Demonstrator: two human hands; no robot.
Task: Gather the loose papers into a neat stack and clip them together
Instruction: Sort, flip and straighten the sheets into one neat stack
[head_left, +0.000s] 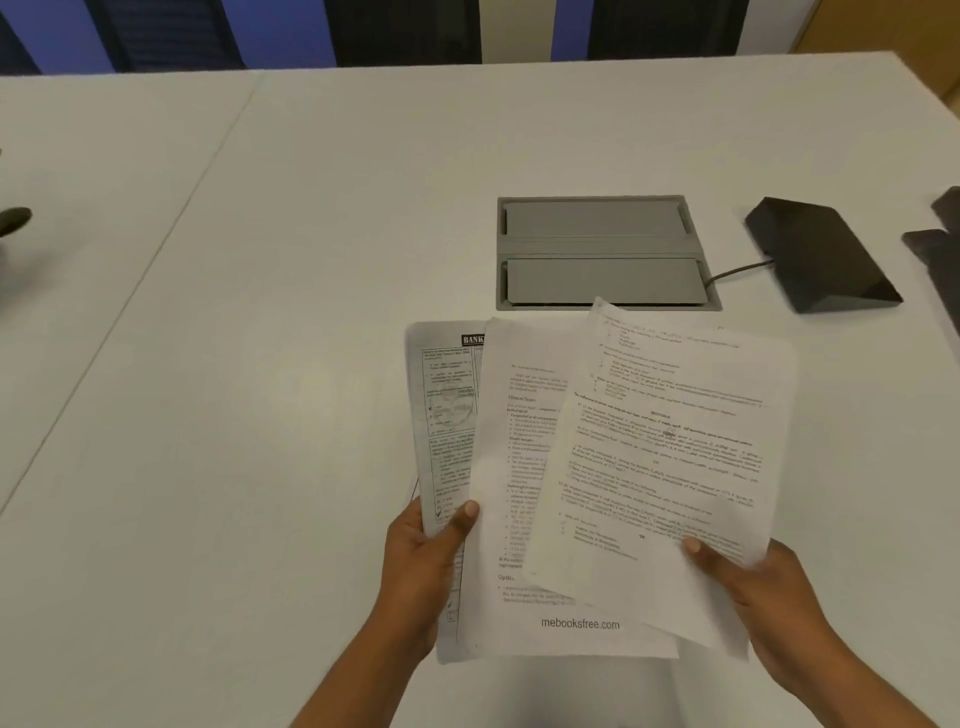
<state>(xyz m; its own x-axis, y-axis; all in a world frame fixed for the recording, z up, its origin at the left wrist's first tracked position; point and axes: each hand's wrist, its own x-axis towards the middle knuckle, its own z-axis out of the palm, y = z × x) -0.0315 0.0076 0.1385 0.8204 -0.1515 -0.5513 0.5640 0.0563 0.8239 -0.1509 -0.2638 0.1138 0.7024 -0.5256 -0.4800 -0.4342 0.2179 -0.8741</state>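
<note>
Three printed sheets are fanned out above the white table (260, 364), held in both hands. The top sheet (670, 457) is tilted clockwise and lies over the middle sheet (514, 483), which covers most of a greyer sheet (441, 415) headed "BANK". My left hand (426, 566) grips the fan's left edge, thumb on the grey sheet. My right hand (758, 587) pinches the lower right corner of the top sheet. No clip shows anywhere in view.
A grey cable hatch (597, 254) is set into the table just beyond the papers. A black wedge-shaped device (821, 254) with a cable lies to its right. Dark objects (940, 249) sit at the right edge, and another dark object (13, 221) at the far left.
</note>
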